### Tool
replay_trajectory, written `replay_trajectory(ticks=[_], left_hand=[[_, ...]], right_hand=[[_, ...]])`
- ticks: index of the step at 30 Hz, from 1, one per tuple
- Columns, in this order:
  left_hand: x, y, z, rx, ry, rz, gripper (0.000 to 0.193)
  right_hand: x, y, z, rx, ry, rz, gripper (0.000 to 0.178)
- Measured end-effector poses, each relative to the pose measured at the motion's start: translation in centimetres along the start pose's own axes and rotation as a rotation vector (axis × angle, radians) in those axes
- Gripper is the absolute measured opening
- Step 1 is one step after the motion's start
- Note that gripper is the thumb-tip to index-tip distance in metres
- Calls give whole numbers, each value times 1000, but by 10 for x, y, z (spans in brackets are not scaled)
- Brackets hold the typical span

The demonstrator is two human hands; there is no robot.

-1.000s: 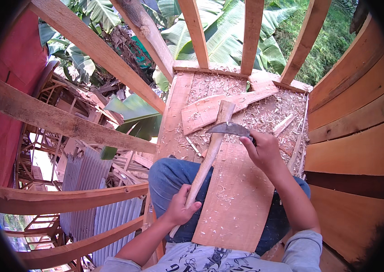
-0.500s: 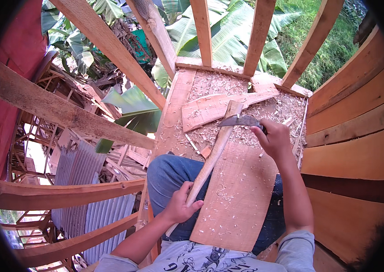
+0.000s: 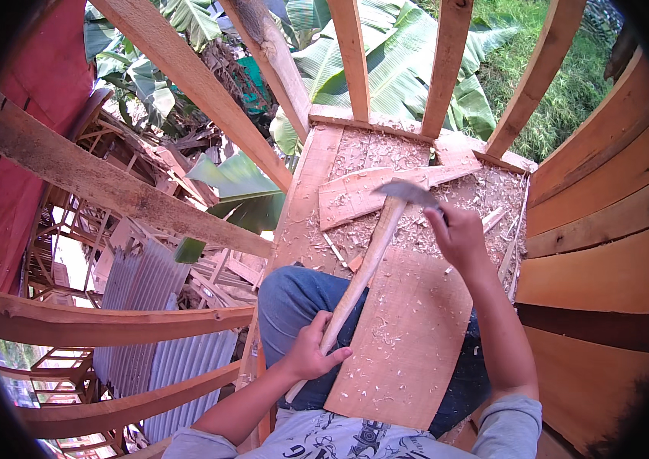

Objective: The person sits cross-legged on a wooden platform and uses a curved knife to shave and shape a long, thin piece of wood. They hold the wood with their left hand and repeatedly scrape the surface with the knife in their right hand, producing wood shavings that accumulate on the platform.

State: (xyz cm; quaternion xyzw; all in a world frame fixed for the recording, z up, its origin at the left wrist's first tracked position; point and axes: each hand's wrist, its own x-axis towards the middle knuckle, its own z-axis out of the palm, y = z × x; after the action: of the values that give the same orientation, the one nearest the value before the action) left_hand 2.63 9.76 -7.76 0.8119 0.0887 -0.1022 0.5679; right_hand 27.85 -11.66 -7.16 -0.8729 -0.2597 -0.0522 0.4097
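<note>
Closed around the lower part of a long wooden stick (image 3: 364, 280) is my left hand (image 3: 314, 349). The stick slants up and away over my left thigh, along the left edge of a flat wooden board (image 3: 407, 336) in my lap. My right hand (image 3: 458, 236) grips the dark handle of a curved knife (image 3: 409, 191). Its blade points left and lies across the far end of the stick; whether it touches the wood I cannot tell. Beyond them, a tapered plank (image 3: 351, 197) rests on the floor amid pale wood shavings (image 3: 485, 187).
Wooden railing posts (image 3: 351, 57) stand along the far edge, with banana leaves (image 3: 386, 65) behind. Slanted beams (image 3: 125, 195) bound the left side, above corrugated metal sheets (image 3: 137, 314). A plank wall (image 3: 596, 256) closes the right. A small offcut (image 3: 356, 262) lies beside the stick.
The knife has slid up the stick toward its far end, and its blade has tilted. My left hand keeps its hold. The whole view has shifted slightly.
</note>
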Motion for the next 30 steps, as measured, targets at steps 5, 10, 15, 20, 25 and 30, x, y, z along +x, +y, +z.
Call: replay_trajectory(ticks=[5,10,15,20,25,30], left_hand=[[0,-1,-1,34,-5,-47,62],[1,0,3,-16,-24,-96,61],[1,-3,2,-1,-6,-19,57],[2,-1,3,-18,8,-23,49],[5,6,5,4,12,-16,43],[2,6,6,19,27,-33,40]], right_hand=[[-10,2,-20,-49,38,63,44],[-38,7,-21,171,-73,335,42],[-74,41,-18,249,64,414,43],[-82,71,-18,292,234,481,46],[-78,72,-19,307,234,504,40],[-80,65,-15,226,155,512,35]])
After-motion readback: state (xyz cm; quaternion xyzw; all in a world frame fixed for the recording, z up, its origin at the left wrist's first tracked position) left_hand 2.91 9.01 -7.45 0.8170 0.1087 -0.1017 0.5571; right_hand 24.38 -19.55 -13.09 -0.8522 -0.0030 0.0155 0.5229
